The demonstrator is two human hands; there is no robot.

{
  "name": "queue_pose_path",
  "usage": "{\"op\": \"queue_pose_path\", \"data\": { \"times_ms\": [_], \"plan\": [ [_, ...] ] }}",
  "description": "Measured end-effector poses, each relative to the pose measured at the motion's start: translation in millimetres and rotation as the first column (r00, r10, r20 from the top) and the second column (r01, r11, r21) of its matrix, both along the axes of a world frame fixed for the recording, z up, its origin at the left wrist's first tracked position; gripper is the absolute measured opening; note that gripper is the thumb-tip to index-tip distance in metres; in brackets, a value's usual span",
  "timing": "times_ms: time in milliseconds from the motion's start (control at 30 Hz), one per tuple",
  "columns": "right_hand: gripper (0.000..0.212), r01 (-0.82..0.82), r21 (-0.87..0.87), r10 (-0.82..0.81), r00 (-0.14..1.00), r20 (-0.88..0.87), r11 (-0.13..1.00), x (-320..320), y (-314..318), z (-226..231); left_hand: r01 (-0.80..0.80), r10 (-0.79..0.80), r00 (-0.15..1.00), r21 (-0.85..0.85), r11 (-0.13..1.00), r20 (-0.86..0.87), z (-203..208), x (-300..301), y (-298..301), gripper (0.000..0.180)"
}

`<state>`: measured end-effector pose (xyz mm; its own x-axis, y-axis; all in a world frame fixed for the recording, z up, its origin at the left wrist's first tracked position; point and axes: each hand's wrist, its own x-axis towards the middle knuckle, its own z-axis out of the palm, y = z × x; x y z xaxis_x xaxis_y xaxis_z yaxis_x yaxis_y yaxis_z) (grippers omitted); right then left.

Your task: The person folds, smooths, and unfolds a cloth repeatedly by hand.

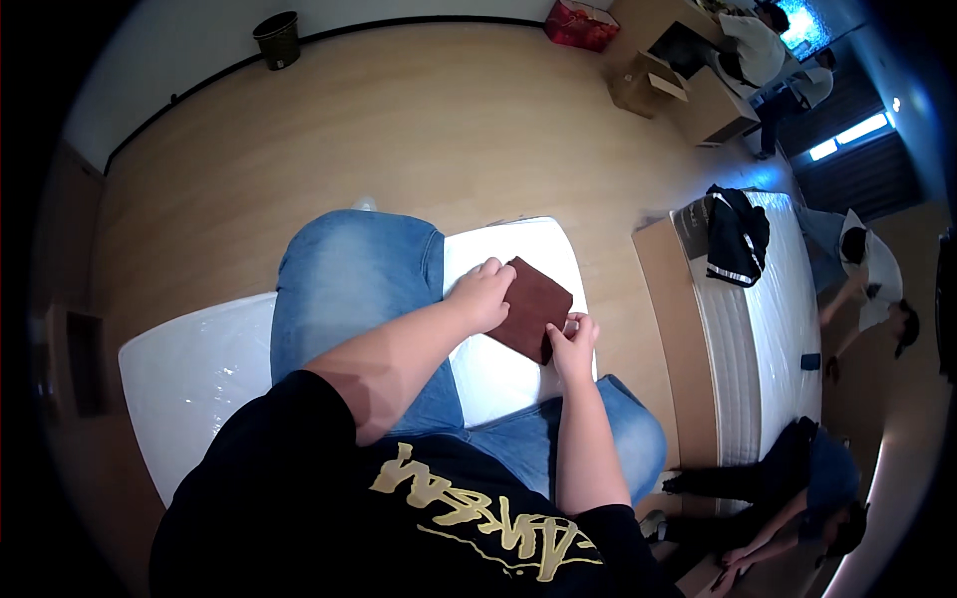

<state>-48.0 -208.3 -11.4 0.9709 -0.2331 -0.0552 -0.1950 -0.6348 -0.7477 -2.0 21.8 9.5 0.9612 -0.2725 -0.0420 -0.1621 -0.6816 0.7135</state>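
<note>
A flat reddish-brown square, which looks like a folded cloth (533,307), lies on the white plastic-wrapped mattress (498,374) between my legs. My left hand (480,296) has its fingers closed on the cloth's left edge, near the far corner. At the near right edge, my right hand (573,346) pinches the cloth between thumb and fingers. What lies beneath the cloth is hidden.
Another wrapped mattress (743,329) stands to the right, with a black jacket (736,237) on it. Several people are on the right side, one seated close by (832,478). Cardboard boxes (643,85), a red box (580,25) and a dark bin (277,42) stand farther off.
</note>
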Motion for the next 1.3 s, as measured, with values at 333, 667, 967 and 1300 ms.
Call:
{"op": "queue_pose_path", "data": {
  "times_ms": [333, 667, 967, 1300],
  "plan": [
    [0.022, 0.136, 0.399, -0.164, 0.986, 0.038, 0.907, 0, -3, -8, 0.026, -0.026, 1.0, 0.034, 0.999, 0.007, 8, 3, 0, 0.031],
    [0.018, -0.289, 0.679, 0.324, 0.943, 0.08, 0.674, -19, 51, 40, 0.318, -0.224, 0.909, -0.234, 0.919, 0.352, 35, -4, -12, 0.053],
    [0.033, -0.36, 0.712, 0.37, 0.917, 0.15, 0.603, -25, 40, 72, 0.444, -0.464, 0.886, -0.296, 0.845, 0.005, 72, -9, 2, 0.03],
    [0.017, -0.392, 0.65, 0.577, 0.812, -0.09, 0.652, -56, 8, 134, 0.315, -0.284, 0.949, -0.435, 0.844, 0.137, 140, -27, 35, 0.01]
  ]
}}
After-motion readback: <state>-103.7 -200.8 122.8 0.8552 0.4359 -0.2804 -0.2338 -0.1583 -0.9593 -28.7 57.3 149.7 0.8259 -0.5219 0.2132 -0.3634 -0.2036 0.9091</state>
